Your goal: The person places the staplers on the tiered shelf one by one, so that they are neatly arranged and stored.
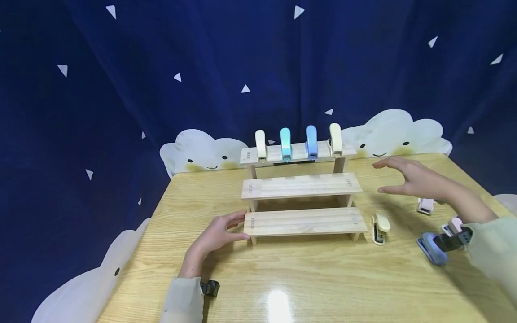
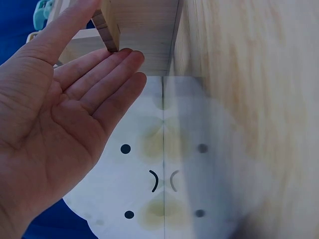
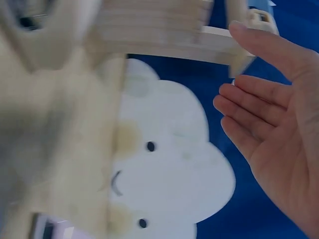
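My left hand (image 1: 220, 231) is at the left end of a three-tier wooden display rack (image 1: 303, 223). Its thumb and fingers straddle the end of the lowest board, thumb at the front corner; the palm shows in the left wrist view. On the top board several staplers stand in a row: a cream one (image 1: 260, 146), a teal one (image 1: 286, 143), a blue one (image 1: 311, 141) and a pale yellow one (image 1: 335, 138). To the right of the rack my right hand (image 1: 412, 177) hangs in the air, thumb and fingers spread apart, holding nothing.
A cream stapler (image 1: 380, 228) lies by the rack's right front corner. Farther right on the table (image 1: 323, 278) are a pale pink stapler (image 1: 425, 205), a blue one (image 1: 431, 249) and another pinkish one (image 1: 453, 225), partly behind the right wrist. A dark blue curtain (image 1: 226, 54) hangs behind.
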{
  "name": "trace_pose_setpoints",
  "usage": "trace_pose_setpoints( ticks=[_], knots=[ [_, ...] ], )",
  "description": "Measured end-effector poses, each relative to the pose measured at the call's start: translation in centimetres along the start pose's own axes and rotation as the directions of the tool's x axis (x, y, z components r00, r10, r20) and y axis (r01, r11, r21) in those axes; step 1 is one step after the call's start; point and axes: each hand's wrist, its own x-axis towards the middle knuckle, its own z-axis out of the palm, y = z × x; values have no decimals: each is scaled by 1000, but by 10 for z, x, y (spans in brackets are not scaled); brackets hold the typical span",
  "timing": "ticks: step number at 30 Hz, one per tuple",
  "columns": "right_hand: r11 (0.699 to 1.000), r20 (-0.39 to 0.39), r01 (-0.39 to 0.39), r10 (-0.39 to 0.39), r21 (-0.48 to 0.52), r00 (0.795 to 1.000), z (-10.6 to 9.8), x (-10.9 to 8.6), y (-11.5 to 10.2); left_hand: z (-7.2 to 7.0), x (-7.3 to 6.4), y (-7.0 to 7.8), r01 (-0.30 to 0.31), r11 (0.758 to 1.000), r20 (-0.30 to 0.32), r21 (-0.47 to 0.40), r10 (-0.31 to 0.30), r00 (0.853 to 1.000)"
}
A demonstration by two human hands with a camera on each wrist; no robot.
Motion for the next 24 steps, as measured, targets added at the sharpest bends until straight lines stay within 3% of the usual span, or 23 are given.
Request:
trace_pose_setpoints(
  ticks=[8,15,20,24],
  knots=[
    [998,182,66,-64,-6,981,26,-24,10,-1,1,0,-7,1000,-2,-9,7,1000],
    [991,304,125,-136,56,943,36,-31,10,-1,2,1,3,1000,-3,-9,-3,1000],
    [979,329,183,-201,84,923,41,-33,12,0,2,0,3,1000,-2,-9,-3,1000],
    [988,332,141,-154,64,931,44,-34,13,0,1,1,8,1000,-1,-10,-8,1000]
  ],
)
